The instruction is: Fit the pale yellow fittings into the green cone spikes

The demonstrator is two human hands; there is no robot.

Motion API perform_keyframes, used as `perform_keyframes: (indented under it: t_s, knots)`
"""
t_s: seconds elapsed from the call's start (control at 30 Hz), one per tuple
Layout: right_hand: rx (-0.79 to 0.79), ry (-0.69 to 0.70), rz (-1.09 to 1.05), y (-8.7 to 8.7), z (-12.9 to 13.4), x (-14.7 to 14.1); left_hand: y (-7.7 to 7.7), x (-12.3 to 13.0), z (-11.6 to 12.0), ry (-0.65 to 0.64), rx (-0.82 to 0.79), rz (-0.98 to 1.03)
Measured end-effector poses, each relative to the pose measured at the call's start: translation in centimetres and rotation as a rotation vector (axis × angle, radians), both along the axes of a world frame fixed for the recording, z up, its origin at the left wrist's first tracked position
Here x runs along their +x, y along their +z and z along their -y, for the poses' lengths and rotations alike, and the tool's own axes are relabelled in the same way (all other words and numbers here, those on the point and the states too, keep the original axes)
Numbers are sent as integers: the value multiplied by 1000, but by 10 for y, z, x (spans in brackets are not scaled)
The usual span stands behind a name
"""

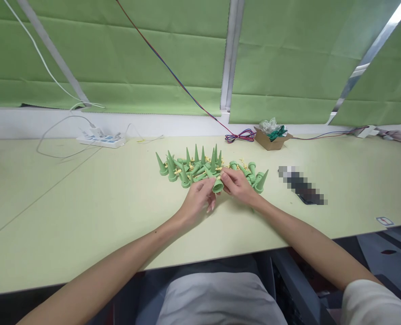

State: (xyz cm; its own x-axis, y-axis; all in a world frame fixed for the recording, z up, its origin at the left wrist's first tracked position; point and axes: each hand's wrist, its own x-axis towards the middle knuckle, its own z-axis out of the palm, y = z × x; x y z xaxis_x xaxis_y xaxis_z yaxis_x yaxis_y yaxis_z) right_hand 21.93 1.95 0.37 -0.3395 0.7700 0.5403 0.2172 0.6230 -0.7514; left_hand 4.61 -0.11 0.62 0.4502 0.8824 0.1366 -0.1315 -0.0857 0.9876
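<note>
Because they are drawn down across the wall behind, the green fabric blinds [146, 54] probably serve to keep out glare; their cloth is matte, with shallow horizontal folds. Below them runs the pale yellow-green bench [102, 225], smooth and flat, crossed by a thin seam on the left. Near its middle, within easy reach of both arms, sits a cluster of green spikes [172, 169]. Several stand point-up, likely because their broad round collars make steady feet, while others lie tumbled among them. They look like moulded plastic, slender and tapering. Toward the wall, presumably out of the working space, are an open cardboard box [270, 143] of crumpled clear wrap and dark green material, and a white power strip [109, 142] with plugs in it.

At the front of the cluster, the person's left hand [201, 195] has its grip closed on one held spike [217, 186], thumb and fingers about the collar. The hollow opening faces the wearer and the tip points away, perhaps so that the inside can be seen. The right hand [240, 184] brings its fingertips to the collar's other side; whether that grip is clamped on the spike or on something smaller cannot be told. Smallest are the knobbly yellow pieces [177, 172] scattered among the spikes.
</note>
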Motion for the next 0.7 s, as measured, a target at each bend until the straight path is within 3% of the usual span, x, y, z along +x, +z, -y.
perform_keyframes:
  t_s: [0.13, 0.7]
  knots:
    - [-5, -41, 18, 2, 1, -1, 0, 1, 3, 79, 126, -136]
    - [-20, -117, 44, 2, -2, -2, -4, 4, 6, 206, 396, -303]
